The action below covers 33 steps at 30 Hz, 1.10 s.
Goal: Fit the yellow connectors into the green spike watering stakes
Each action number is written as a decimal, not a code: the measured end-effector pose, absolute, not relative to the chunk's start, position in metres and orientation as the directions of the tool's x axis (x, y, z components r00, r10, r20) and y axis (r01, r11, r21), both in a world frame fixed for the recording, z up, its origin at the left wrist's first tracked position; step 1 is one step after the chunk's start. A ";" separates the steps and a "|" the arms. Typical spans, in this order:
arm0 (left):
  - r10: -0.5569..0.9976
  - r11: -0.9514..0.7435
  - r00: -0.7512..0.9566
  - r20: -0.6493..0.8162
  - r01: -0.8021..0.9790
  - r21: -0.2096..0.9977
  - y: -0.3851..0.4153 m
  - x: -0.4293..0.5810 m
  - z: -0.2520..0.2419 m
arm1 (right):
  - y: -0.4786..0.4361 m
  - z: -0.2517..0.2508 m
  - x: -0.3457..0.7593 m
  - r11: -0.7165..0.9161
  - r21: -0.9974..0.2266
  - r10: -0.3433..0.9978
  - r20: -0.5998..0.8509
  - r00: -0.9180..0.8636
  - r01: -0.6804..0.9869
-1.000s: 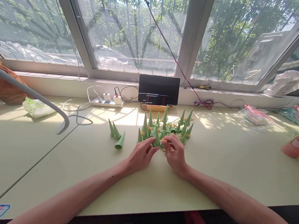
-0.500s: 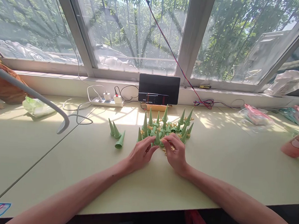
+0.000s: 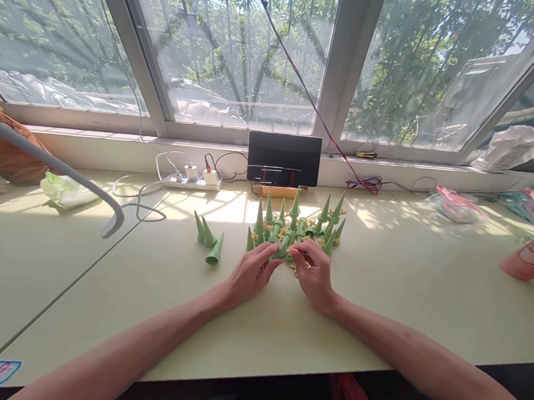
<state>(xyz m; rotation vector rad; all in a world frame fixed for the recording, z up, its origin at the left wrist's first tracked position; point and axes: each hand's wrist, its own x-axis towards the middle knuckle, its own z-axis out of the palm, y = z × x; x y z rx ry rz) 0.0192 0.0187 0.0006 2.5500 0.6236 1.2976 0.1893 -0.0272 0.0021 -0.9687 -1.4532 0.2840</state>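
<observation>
A cluster of green plastic cones (image 3: pixel 293 223) with small yellow pieces among them stands in the middle of the pale table (image 3: pixel 378 303). My left hand (image 3: pixel 250 274) and my right hand (image 3: pixel 313 272) meet at the cluster's near edge. Both pinch one green cone (image 3: pixel 284 248), which leans to the right between my fingertips. Three more green cones (image 3: pixel 208 241) sit apart to the left, two upright and one lying down.
A dark screen with a phone (image 3: pixel 282 175) leaning on it stands behind the cluster. A power strip (image 3: pixel 191 182) and cables lie back left, a grey curved tube (image 3: pixel 56 169) at left. Bags (image 3: pixel 459 207) and a pink object (image 3: pixel 528 259) are at right.
The green cone between my fingers has tipped from upright toward the right. Both hands have stayed at the near edge of the cluster.
</observation>
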 end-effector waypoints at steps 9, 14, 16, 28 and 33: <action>0.440 -0.898 0.548 0.712 0.277 0.342 0.020 0.018 -0.001 | -0.027 0.001 0.189 0.613 -0.694 0.693 0.702 0.164 0.379; 0.401 -0.914 0.552 0.731 0.293 0.280 0.022 0.016 -0.001 | -0.025 -0.004 0.189 0.588 -0.730 0.727 0.666 0.168 0.350; 0.390 -0.917 0.571 0.722 0.310 0.250 0.022 0.015 0.000 | -0.025 -0.006 0.190 0.570 -0.758 0.751 0.637 0.172 0.319; 0.245 -0.924 0.642 0.727 0.381 -0.025 0.026 0.008 0.001 | -0.027 -0.006 0.188 0.521 -0.826 0.817 0.556 0.154 0.218; 0.163 -0.892 0.649 0.743 0.420 -0.171 0.030 0.005 -0.003 | -0.029 -0.004 0.187 0.495 -0.854 0.843 0.516 0.150 0.158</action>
